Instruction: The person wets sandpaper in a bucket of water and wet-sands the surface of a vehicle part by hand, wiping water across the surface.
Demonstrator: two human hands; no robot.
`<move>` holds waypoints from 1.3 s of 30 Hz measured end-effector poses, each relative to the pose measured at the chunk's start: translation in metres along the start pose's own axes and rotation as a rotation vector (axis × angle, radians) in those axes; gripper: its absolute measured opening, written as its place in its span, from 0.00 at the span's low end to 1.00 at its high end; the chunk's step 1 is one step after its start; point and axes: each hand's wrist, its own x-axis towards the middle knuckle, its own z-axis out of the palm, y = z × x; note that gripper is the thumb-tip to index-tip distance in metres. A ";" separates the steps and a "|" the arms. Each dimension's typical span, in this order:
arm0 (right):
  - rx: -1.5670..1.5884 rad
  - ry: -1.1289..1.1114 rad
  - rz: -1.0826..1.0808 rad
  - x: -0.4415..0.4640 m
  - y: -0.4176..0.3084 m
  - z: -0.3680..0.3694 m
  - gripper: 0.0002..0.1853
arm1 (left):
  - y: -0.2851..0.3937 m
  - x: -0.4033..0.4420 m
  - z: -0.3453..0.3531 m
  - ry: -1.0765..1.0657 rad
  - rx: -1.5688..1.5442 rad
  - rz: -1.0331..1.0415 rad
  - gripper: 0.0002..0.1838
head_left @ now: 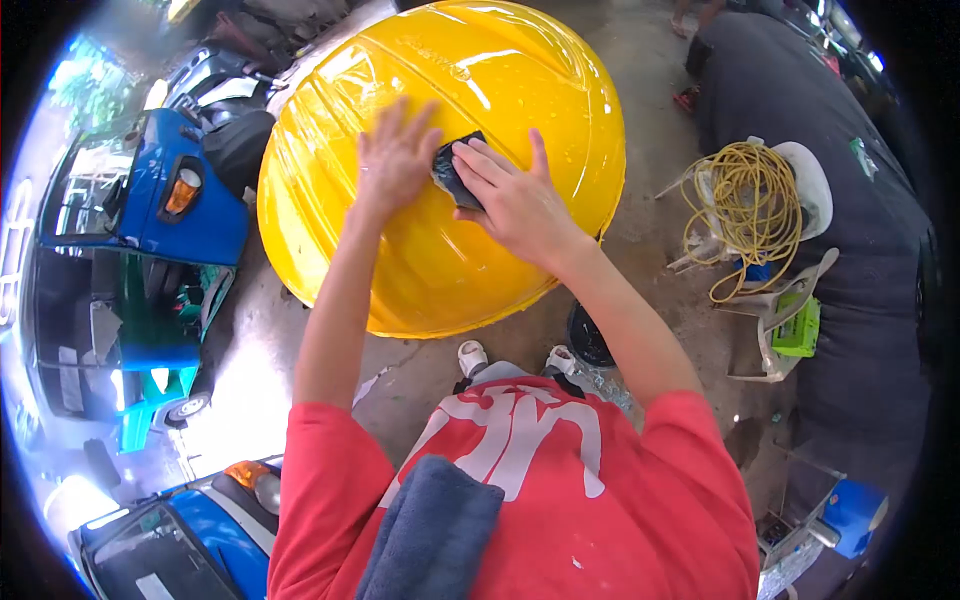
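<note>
A large glossy yellow vehicle panel (430,260), curved and ribbed, lies in front of me with a wet sheen and droplets on it. Pressed to its middle by my right hand (520,210) is a piece of black sandpaper (453,178), the fingers laid over it and the thumb stretched out to the side. Just left of it, my left hand (395,170) is over the panel with its fingers spread, slightly smeared by motion and holding nothing. Whether its palm touches the surface I cannot tell.
Right of the panel, a coiled yellow hose (745,210) sits on a white chair (805,185), near a green box (797,325). Below the panel's right edge stands a black bucket (590,335). Blue vehicles (165,200) line the left; a dark cover (850,280) runs along the right.
</note>
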 end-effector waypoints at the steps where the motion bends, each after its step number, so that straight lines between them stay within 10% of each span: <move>1: 0.038 -0.015 -0.017 0.003 0.001 0.002 0.38 | 0.003 -0.001 -0.003 0.000 -0.050 0.001 0.31; 8: 0.127 -0.135 0.010 -0.071 -0.001 -0.031 0.34 | -0.033 0.002 0.004 0.062 -0.008 -0.363 0.33; 26: 0.159 -0.063 -0.065 0.007 0.025 0.004 0.34 | -0.130 0.019 0.046 0.059 0.105 -0.193 0.36; 39: 0.137 -0.068 -0.093 -0.019 -0.001 -0.003 0.33 | -0.049 0.006 0.006 0.072 -0.043 -0.437 0.36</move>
